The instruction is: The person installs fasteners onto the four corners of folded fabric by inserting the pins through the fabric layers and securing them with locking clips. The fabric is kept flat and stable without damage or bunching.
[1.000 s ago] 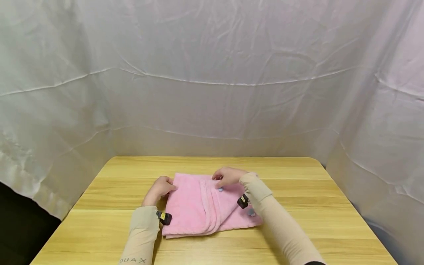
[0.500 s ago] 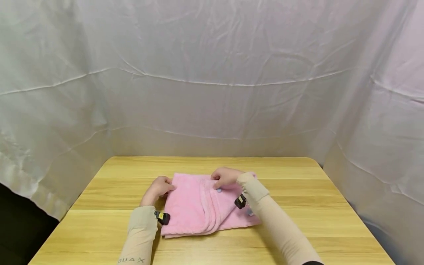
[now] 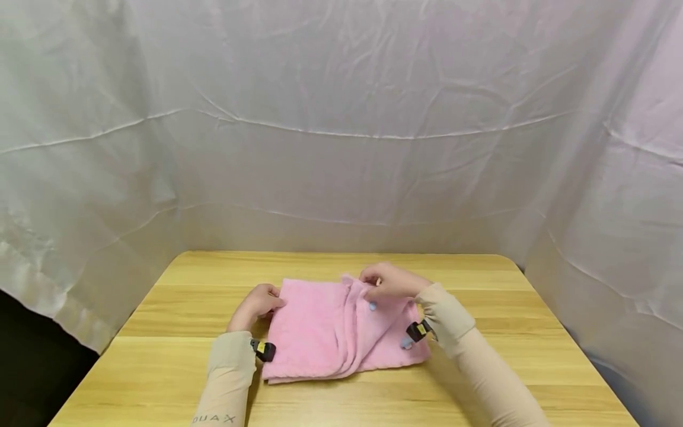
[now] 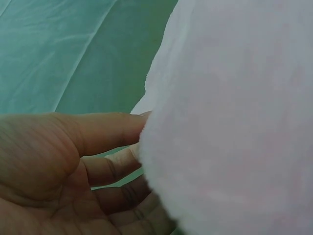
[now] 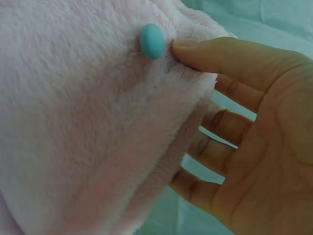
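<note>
A folded pink plush cloth point(image 3: 309, 332), perhaps a garment, lies on the wooden table. It carries a blue button point(image 5: 152, 41) near its upper right fold and a second blue button point(image 3: 407, 343) lower right. My left hand point(image 3: 261, 301) holds the cloth's left edge, thumb on top and fingers partly hidden beneath, as the left wrist view shows. At the upper right, my right hand point(image 3: 392, 281) pinches a raised layer of the cloth, its thumb beside the blue button and its other fingers behind the layer.
The wooden table point(image 3: 213, 270) has rounded far corners. Pale grey curtains point(image 3: 341, 178) hang behind it and along both sides. Small black wrist cameras point(image 3: 264, 350) sit at the beige sleeves point(image 3: 229, 367).
My right hand has moved right and slightly away from me, drawing the upper layer of the cloth along, so its folds bunch and shift right. The left hand stays at the left edge.
</note>
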The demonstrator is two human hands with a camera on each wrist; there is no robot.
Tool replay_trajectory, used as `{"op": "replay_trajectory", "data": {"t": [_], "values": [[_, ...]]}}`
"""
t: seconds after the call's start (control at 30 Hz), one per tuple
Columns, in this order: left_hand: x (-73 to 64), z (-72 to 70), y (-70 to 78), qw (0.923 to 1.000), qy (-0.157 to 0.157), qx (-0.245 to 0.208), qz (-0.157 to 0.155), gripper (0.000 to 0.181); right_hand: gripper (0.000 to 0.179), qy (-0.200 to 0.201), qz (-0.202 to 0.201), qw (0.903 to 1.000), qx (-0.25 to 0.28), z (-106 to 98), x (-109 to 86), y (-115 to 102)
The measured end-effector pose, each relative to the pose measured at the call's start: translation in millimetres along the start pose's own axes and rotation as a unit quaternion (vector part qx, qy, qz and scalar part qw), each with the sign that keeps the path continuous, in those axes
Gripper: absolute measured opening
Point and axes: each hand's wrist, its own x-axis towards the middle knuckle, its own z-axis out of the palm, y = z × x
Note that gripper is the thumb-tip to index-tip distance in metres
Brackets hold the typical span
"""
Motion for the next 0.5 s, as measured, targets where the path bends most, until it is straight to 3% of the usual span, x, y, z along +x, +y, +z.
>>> {"op": "replay_trajectory", "data": {"t": [0.33, 0.5], "values": [[-3.7, 1.8, 0.4, 0.9999, 0.003, -0.011, -0.004, 0.016, 0.021, 0.056, -0.041, 0.9971, -0.031, -5, -67.0, 1], [-1.3, 3.3, -2.2, 0.9999, 0.003, -0.013, -0.003, 0.016, 0.028, 0.087, -0.101, 0.9890, -0.063, 8, -103.2, 14]]}}
